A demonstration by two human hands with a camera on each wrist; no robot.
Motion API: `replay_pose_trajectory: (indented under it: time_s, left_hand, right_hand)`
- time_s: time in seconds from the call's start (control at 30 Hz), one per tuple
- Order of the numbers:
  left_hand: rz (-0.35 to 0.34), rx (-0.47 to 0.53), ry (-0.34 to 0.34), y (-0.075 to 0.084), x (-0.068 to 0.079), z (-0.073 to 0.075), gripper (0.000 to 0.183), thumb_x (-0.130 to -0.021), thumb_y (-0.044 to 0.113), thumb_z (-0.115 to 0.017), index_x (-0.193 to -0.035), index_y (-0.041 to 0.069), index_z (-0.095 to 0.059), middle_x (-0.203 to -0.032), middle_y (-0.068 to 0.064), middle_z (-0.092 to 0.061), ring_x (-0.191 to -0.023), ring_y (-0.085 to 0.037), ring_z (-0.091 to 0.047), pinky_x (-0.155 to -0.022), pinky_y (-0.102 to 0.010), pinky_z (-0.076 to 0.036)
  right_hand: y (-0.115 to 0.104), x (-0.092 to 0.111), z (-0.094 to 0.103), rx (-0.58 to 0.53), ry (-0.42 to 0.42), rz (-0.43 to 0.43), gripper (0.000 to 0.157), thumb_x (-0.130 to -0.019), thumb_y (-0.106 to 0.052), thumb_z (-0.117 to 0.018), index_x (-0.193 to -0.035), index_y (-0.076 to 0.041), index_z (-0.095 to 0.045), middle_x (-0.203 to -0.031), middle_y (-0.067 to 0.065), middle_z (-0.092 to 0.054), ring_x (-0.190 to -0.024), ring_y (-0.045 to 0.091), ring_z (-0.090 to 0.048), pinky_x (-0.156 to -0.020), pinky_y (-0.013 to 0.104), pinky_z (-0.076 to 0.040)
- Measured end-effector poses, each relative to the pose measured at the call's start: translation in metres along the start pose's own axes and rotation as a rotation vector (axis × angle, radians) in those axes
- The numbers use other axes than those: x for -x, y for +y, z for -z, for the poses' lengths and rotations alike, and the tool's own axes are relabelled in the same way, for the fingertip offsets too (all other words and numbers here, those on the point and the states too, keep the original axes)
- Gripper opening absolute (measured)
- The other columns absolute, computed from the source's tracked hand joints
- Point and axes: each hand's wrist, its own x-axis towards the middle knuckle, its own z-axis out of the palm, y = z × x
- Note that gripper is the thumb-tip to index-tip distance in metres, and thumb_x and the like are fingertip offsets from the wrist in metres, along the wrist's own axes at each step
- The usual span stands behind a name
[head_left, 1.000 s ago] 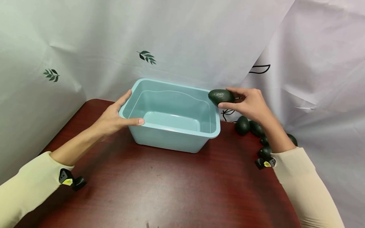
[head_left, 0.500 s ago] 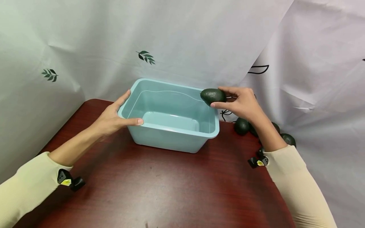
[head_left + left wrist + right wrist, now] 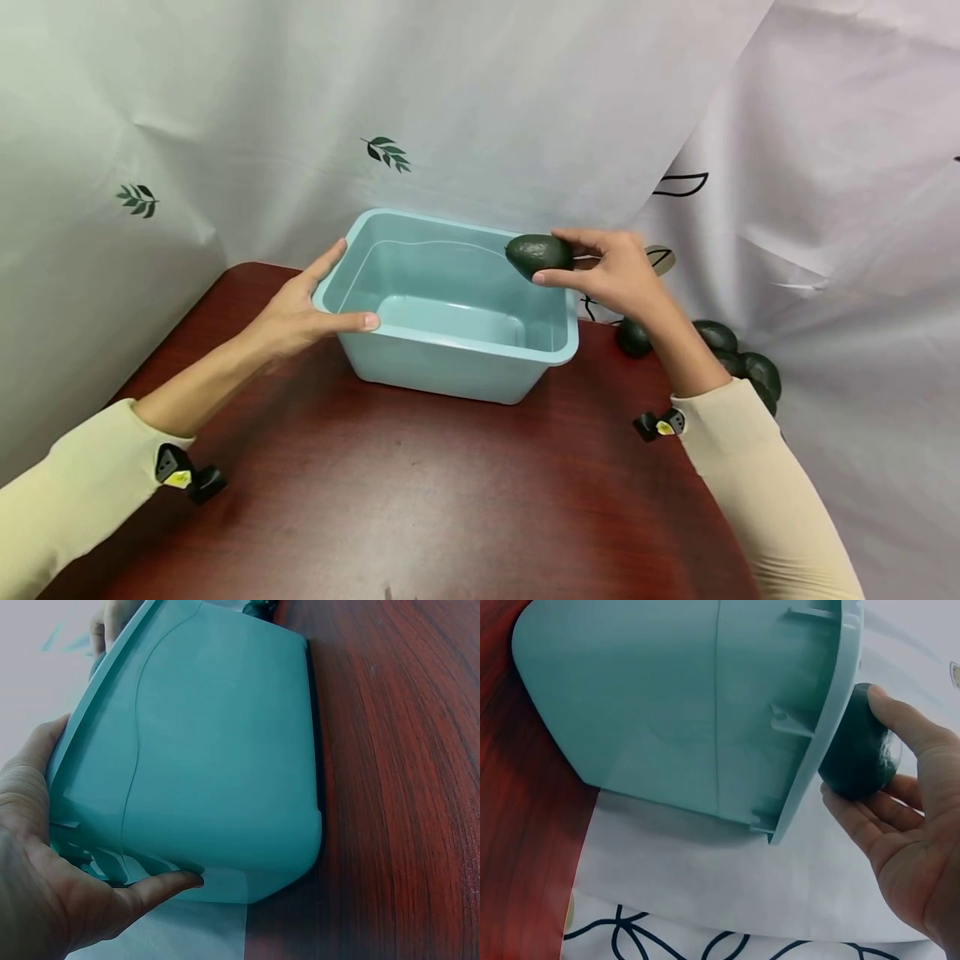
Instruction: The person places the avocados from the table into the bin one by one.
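Observation:
A light blue plastic tub (image 3: 442, 367) stands on the dark red wooden table. My left hand (image 3: 296, 312) grips its left end, the thumb over the near rim and the fingers along the left side. In the left wrist view that hand (image 3: 67, 877) wraps the tub's end wall. My right hand (image 3: 611, 271) pinches a dark green avocado (image 3: 538, 255) between thumb and fingers, over the tub's right rim in the head view. From the right wrist the avocado (image 3: 861, 746) shows beside the rim, held by the thumb and fingertips.
Several more avocados (image 3: 759, 375) lie at the table's right edge, partly hidden behind the right forearm. White cloth (image 3: 480, 108) with leaf prints hangs behind and beside the table (image 3: 420, 492). A small black camera sits on each sleeve.
My right hand has moved left with the avocado, from the tub's right corner to over its right part. The left hand and the tub have stayed in place.

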Motion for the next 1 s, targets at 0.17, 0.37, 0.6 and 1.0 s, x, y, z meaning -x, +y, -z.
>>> replay_pose_trajectory:
  time_s: [0.17, 0.37, 0.6, 1.0]
  left_hand:
    - [0.004, -0.005, 0.002, 0.0004, 0.0000, -0.0005, 0.118, -0.082, 0.037, -0.090, -0.164, 0.050, -0.005, -0.172, 0.006, -0.025, -0.143, -0.028, -0.046, -0.116, -0.049, -0.039]
    - [0.010, -0.002, -0.004, 0.0003, -0.0005, -0.0001, 0.119, -0.083, 0.036, -0.089, -0.164, 0.050, -0.003, -0.172, 0.008, -0.024, -0.143, -0.027, -0.045, -0.117, -0.050, -0.038]
    - [0.004, 0.002, -0.004, 0.0017, -0.0013, -0.0006, 0.119, -0.083, 0.035, -0.089, -0.164, 0.048, -0.003, -0.172, 0.008, -0.025, -0.141, -0.027, -0.045, -0.114, -0.046, -0.040]
    - [0.003, -0.006, -0.007, 0.0013, -0.0012, -0.0006, 0.118, -0.084, 0.034, -0.088, -0.164, 0.048, -0.004, -0.171, 0.007, -0.026, -0.139, -0.027, -0.045, -0.106, -0.035, -0.044]
  right_hand:
    - [-0.0002, -0.0011, -0.0044, -0.007, -0.008, 0.003, 0.074, -0.074, -0.050, -0.093, -0.138, -0.022, -0.069, -0.126, 0.000, -0.075, -0.106, 0.015, -0.077, -0.084, 0.027, -0.062]
    - [0.0000, -0.0027, -0.0075, -0.011, -0.011, 0.021, 0.074, -0.075, -0.049, -0.093, -0.137, -0.017, -0.070, -0.130, 0.003, -0.074, -0.112, 0.020, -0.076, -0.092, 0.032, -0.061]
    - [0.0027, -0.0001, -0.0070, -0.004, -0.023, 0.026, 0.071, -0.078, -0.051, -0.090, -0.136, -0.015, -0.070, -0.128, 0.002, -0.075, -0.118, 0.025, -0.073, -0.097, 0.037, -0.060]
    - [0.0068, 0.0070, -0.0040, -0.016, -0.008, -0.020, 0.064, -0.078, -0.053, -0.089, -0.132, -0.022, -0.073, -0.127, -0.002, -0.075, -0.115, 0.023, -0.075, -0.093, 0.032, -0.060]
